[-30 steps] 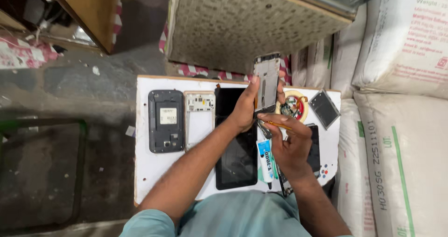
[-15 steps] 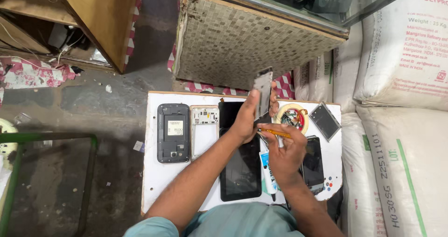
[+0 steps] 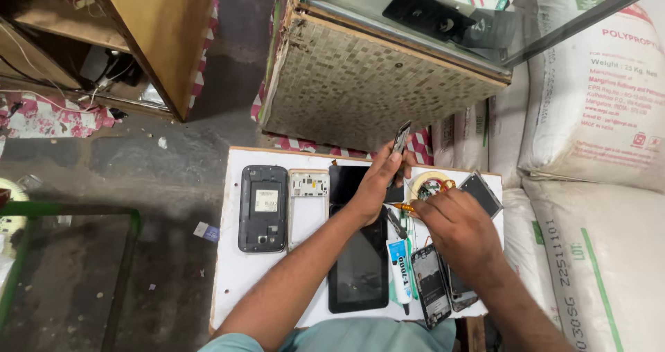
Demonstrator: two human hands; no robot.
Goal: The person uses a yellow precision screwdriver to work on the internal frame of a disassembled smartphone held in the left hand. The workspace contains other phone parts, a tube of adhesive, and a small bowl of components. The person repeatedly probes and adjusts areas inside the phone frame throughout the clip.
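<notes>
My left hand (image 3: 377, 182) grips a thin phone part (image 3: 400, 138), held upright and edge-on above the white board (image 3: 232, 283). My right hand (image 3: 454, 226) is closed around a small orange-handled tool (image 3: 405, 207), its tip pointing towards the left hand. Below the hands a black tablet (image 3: 359, 269) lies flat. A white glue tube (image 3: 397, 269) lies beside it. An opened black phone (image 3: 263, 208) and a white phone frame (image 3: 308, 206) lie to the left. Two more opened phones (image 3: 431, 286) sit under my right wrist.
A tape roll (image 3: 429, 184) and a small dark screen (image 3: 481, 194) lie at the board's far right. A mesh-fronted glass counter (image 3: 374, 89) stands behind the board. White sacks (image 3: 596, 206) are stacked on the right. A wooden cabinet (image 3: 159, 26) stands at the upper left, above the concrete floor.
The phone part in my left hand has turned from face-on to edge-on. My right hand stays close beside it with the tool. The view has shifted back a little.
</notes>
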